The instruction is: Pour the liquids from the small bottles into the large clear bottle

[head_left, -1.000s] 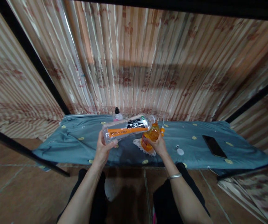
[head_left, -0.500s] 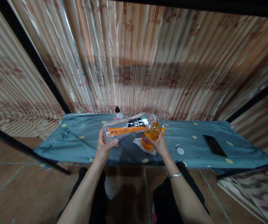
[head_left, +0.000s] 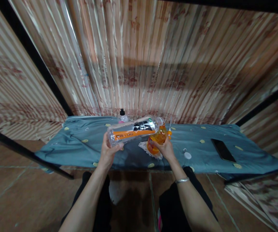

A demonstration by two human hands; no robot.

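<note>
1. Little has changed over the last second: only a slight shift of the whole view is seen, while the clear bottle (head_left: 131,131) and the amber bottle (head_left: 156,139) are kept in nearly the same pose. This is judged to be a steady hold rather than a new step; whether any liquid is passing between them cannot be told.
2. The clear bottle is held over the middle of the bed (head_left: 204,156), towards its far edge. Its long axis is laid roughly along the bed's length, with the base towards the left edge and the mouth pointed towards the right edge, angled slightly to the far edge.
3. The base end of the clear bottle is clasped by the left hand (head_left: 106,151), with the thumb along the near side.
4. The amber bottle is gripped by the right hand (head_left: 165,149). Its long axis appears tilted, the neck leaning towards the far edge and a little right; its lower end is seen over a white cloth (head_left: 143,146).
5. The two mouths are brought close together; whether they are touching cannot be made out.
</note>
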